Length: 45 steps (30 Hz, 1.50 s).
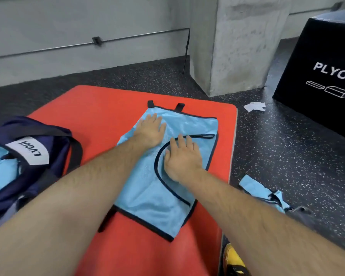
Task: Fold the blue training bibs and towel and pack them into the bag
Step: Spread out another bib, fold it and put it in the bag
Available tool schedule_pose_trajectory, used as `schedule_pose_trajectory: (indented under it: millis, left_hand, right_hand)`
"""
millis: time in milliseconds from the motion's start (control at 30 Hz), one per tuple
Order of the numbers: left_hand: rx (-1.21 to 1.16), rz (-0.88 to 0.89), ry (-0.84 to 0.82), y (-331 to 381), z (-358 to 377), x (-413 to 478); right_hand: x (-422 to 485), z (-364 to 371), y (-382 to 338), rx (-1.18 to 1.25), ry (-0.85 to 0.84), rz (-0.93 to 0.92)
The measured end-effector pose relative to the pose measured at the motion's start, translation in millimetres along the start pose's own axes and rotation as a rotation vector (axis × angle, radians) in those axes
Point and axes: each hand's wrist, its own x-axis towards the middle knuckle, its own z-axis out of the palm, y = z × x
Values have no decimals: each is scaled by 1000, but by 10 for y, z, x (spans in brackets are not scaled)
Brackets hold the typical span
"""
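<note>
Blue bib (153, 206) lying flat on the red mat (84, 116), black trim curving across it. Left hand (150, 130) pressing on its far part, fingers straight and slightly spread. Right hand (182, 158) pressing nearer the middle, fingers straight over the curved trim. Neither is gripping. Navy bag (54, 148) sitting open at the mat's left edge, blue fabric showing inside. Second blue bib (261, 192) lying crumpled on the speckled floor just right of the mat, black box (317, 76) standing beyond
</note>
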Motion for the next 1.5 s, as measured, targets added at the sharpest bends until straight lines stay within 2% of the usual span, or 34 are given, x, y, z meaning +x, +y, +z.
schedule_pose_trajectory:
  millis: [67, 100, 200, 333, 467, 567, 633, 733, 833, 900, 1100, 1300, 1433, 1500]
  left_hand:
    - [-55, 135, 127, -215, -110, -268]
    - [-59, 188, 139, -339, -143, -422]
    - [-15, 274, 29, -667, -71, -838]
    - [-56, 86, -73, -742, 103, -1119]
    - [-18, -80, -85, -647, 152, -1307]
    - [-37, -234, -133, -460, 181, -1614]
    - [-60, -277, -183, -338, 149, -1857]
    - [-43, -183, -207, -288, 34, -2177]
    - [-7, 13, -131, -279, -9, -2505]
    - [-34, 75, -104, -252, 27, -2705]
    - [-138, 59, -131, -241, 168, -2916]
    - [-171, 62, -116, -272, 201, -2935]
    - [-465, 63, -165, -417, 84, -2857]
    - [-469, 104, -136, -494, 17, -2854]
  right_hand:
    - [15, 25, -169, 13, -9, -11]
    - [22, 39, -261, 17, -6, -22]
    - [15, 126, -510, 55, -66, -28]
    - [-24, 310, -613, -24, -207, -50]
    - [-83, 291, -504, -56, -225, -163]
    - [-213, 204, -414, -86, -254, -291]
    - [-374, 157, -380, -130, -250, -366]
    - [-668, 96, -353, -150, -178, -448]
    - [-985, 83, -370, -107, -132, -465]
    - [-1184, 145, -399, -61, -105, -462]
    - [-1460, 295, -332, 66, -218, -390]
    - [-1539, 262, -52, -3, -195, -424]
    - [-1572, 224, -49, -20, -178, -452]
    - [-1557, 209, -126, -30, -154, -492]
